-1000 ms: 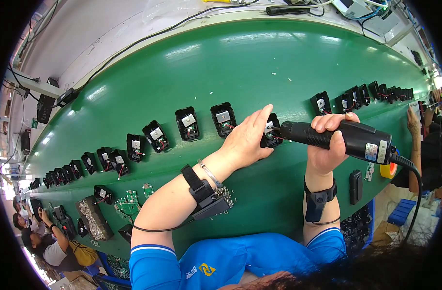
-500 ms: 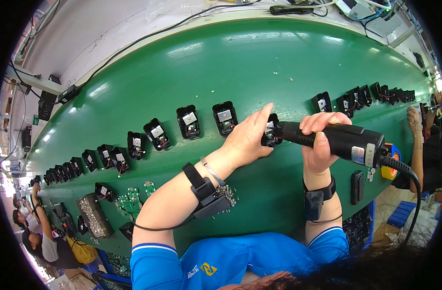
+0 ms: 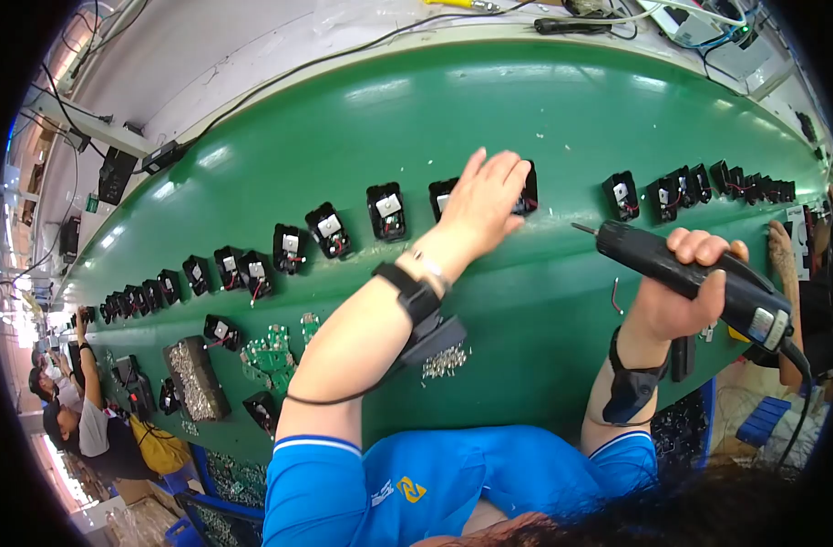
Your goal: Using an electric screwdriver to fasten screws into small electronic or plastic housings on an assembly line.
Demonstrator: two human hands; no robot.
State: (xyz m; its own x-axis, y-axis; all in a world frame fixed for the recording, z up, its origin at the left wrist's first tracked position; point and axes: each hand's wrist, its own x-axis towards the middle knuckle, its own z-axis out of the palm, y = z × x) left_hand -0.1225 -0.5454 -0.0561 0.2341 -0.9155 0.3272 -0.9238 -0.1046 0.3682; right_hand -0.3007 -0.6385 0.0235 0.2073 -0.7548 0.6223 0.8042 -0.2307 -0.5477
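My left hand (image 3: pixel 483 202) reaches over the row, its thumb and forefinger round the left side of a small black plastic housing (image 3: pixel 530 189); the hand hides most of that housing. Another housing (image 3: pixel 441 194), with a silvery plate inside, is partly covered by the same hand. In my right hand (image 3: pixel 688 294) is a corded black electric screwdriver (image 3: pixel 649 257). Its bare bit (image 3: pixel 583 228) points left, apart from any housing. Farther left in the row stands a housing (image 3: pixel 386 211) with a silvery plate and red wires.
More black housings (image 3: pixel 289 248) run along the green table (image 3: pixel 453 100) on both sides. Nearer me lie loose screws (image 3: pixel 446 362), green circuit boards (image 3: pixel 269 356) and a screw-filled dark tray (image 3: pixel 196 380). A small bent rod (image 3: pixel 616 296) lies below the screwdriver. Other people work at both ends.
The screwdriver has drawn back to the right, away from the housing, baring its bit. My left hand has moved away from me with that housing. The whole view has shifted slightly.
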